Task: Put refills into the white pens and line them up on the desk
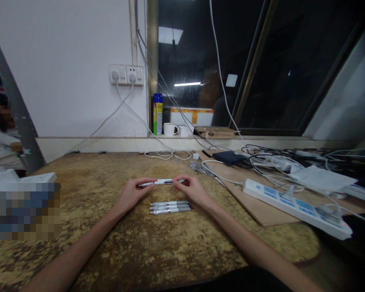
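A white and grey pen (163,181) lies crosswise between my two hands, just over the worn tabletop (115,251). At its left end, my left hand (136,190) pinches it between thumb and fingers. My right hand (191,188) closes on the other end, its fingertips partly covering the pen there. Nearer to me, below the held pen, several similar pens (169,207) rest side by side on the table, their clear ends to the left and grey ends to the right. Whether the held pen touches the table I cannot tell.
To the right, a white power strip (295,207) lies on a brown board (246,198) among tangled cables. A dark box (228,157) sits behind. On the sill stand a spray can (158,114) and a white mug (170,129). A person (3,138) is at far left.
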`<act>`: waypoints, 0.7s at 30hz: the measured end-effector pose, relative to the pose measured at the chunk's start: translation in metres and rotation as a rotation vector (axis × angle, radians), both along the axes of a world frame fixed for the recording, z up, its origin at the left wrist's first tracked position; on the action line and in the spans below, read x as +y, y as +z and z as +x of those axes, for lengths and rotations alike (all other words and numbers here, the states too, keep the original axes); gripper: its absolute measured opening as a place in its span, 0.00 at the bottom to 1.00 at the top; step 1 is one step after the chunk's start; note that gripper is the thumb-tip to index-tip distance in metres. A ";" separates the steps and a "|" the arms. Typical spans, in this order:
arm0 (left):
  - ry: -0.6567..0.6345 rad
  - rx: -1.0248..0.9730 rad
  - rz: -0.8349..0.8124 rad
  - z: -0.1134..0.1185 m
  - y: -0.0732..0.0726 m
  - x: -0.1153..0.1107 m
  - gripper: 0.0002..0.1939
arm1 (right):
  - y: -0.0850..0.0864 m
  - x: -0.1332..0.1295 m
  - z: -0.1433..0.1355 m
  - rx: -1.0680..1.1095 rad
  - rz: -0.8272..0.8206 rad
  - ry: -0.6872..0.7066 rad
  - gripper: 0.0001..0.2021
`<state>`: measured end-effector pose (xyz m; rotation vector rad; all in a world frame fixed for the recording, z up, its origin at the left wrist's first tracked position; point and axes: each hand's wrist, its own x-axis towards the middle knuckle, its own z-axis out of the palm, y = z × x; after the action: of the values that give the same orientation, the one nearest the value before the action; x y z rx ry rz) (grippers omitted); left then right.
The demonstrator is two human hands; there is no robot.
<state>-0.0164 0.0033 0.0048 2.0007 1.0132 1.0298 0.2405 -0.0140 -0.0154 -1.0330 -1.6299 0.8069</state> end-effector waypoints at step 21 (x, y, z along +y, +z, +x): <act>0.065 -0.009 0.029 0.000 0.000 0.002 0.19 | 0.001 0.007 0.006 0.285 -0.057 -0.124 0.15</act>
<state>-0.0160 0.0049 0.0051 1.9958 1.0704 1.0933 0.2468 -0.0070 -0.0144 -0.9984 -1.2968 0.8778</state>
